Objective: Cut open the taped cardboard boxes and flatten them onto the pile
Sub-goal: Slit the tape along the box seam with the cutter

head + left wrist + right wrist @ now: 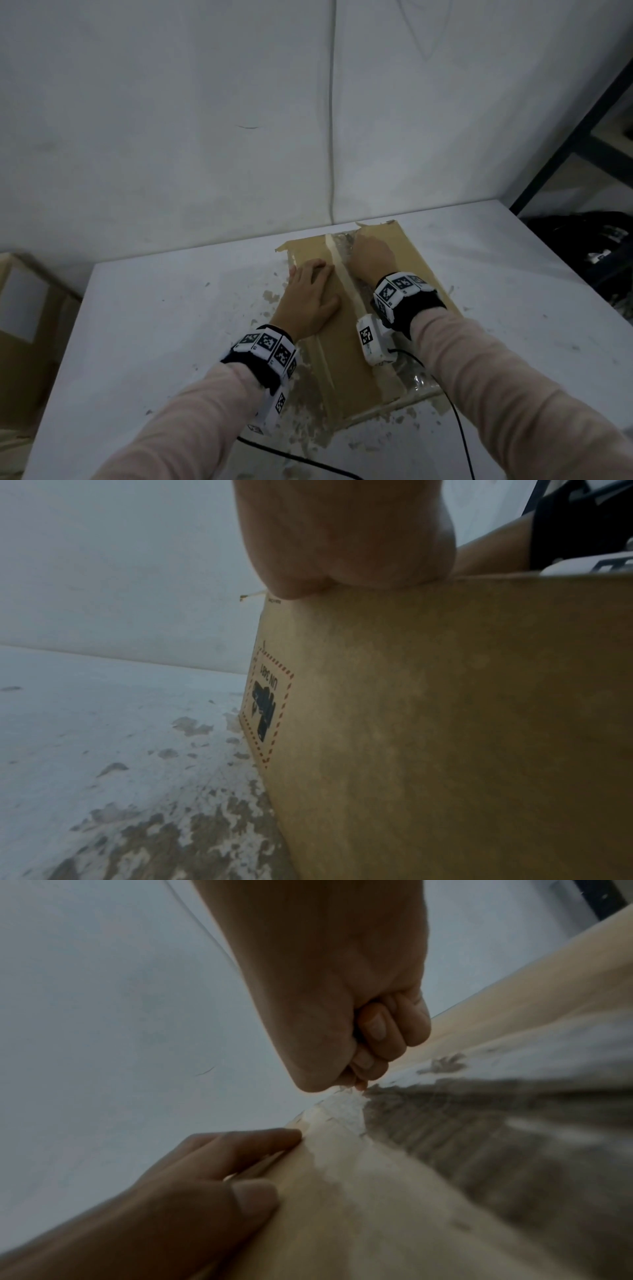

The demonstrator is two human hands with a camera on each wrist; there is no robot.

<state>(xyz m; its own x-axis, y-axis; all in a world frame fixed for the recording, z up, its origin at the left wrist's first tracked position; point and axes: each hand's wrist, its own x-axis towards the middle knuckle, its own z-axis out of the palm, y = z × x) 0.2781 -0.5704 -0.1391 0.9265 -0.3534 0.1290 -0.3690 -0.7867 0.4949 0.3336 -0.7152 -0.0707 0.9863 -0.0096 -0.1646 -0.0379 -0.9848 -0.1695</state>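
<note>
On the table (144, 308), the left hand (308, 301) presses flat on the box (421, 274); the right hand (371, 257), fingers curled, pinches its tape (337, 263).

Looks like a bare storeroom or packing/workshop area, not a home. Plain white scuffed wall (171, 120) w/ a thin white cable (331, 137) running down it; white worktable (154, 325), top badly chipped, brown patches showing thru. Dark metal shelving frame (582, 137) at right edge, brown cardboard carton w/ white label (24, 308) stacked at left, black cords (575, 236) heaped on floor beside table.
</note>
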